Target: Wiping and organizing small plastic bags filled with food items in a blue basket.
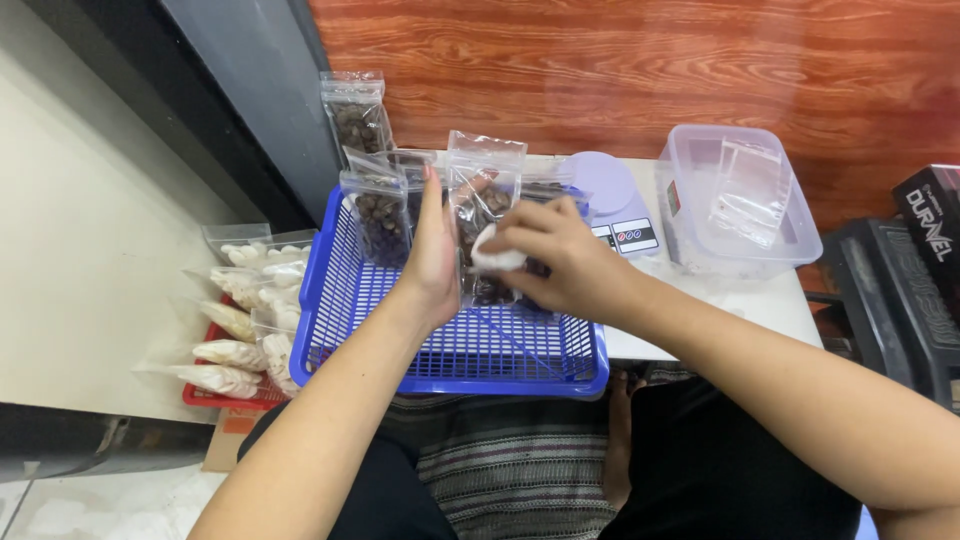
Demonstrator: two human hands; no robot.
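Observation:
My left hand (432, 255) holds a clear zip bag (483, 185) partly filled with dark brown nuts upright over a blue plastic basket (450, 362). My right hand (560, 262) pinches a small white packet (497, 258) at the front of that bag. Two more filled bags (378, 215) stand upright in the basket's far left corner, just left of my left hand. A further filled bag (357, 118) leans against the wall behind them.
A small digital scale (615, 200) sits behind the basket on a white table (760, 305). A clear plastic tub (740, 200) with empty bags stands at right. A red tray (232, 398) of bags with pale contents lies at left. Black boxes (905, 290) are far right.

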